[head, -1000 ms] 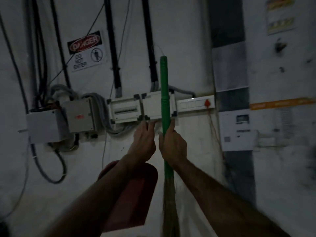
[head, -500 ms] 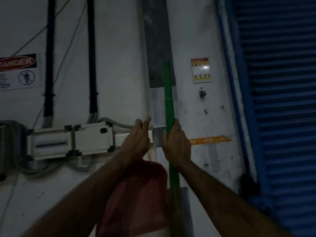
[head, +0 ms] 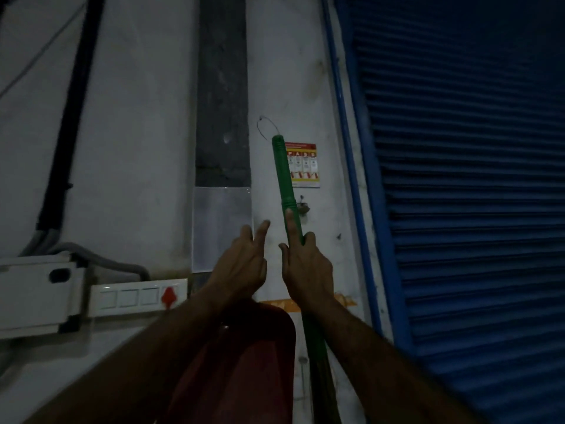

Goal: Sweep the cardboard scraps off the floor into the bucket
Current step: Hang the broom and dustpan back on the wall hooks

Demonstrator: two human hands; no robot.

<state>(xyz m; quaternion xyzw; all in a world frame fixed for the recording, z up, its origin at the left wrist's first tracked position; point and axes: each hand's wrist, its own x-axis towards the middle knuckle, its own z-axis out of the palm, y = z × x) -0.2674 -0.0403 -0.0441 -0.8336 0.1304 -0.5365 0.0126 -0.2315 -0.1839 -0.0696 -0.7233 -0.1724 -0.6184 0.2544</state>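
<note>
My right hand [head: 305, 264] grips a green broom handle [head: 282, 166] that stands nearly upright against the white wall, my index finger lying straight along it. Its bristles are out of the frame below. My left hand [head: 241, 264] is raised just left of the handle, two fingers pointing up. A red dustpan [head: 244, 362] hangs under that wrist and moves with it; the grip itself is hidden behind the hand. No cardboard scraps, bucket or floor are in view.
A blue roller shutter [head: 474, 209] fills the right side. On the wall are a white switch panel [head: 137, 296], an electrical box [head: 33, 301] with cables, a red-and-white notice [head: 305, 165] and a small hook [head: 302, 206] behind the handle.
The view has swung right along the wall, from the electrical boxes to the shutter. Both hands, broom and dustpan moved with it, and my right index finger straightened along the handle.
</note>
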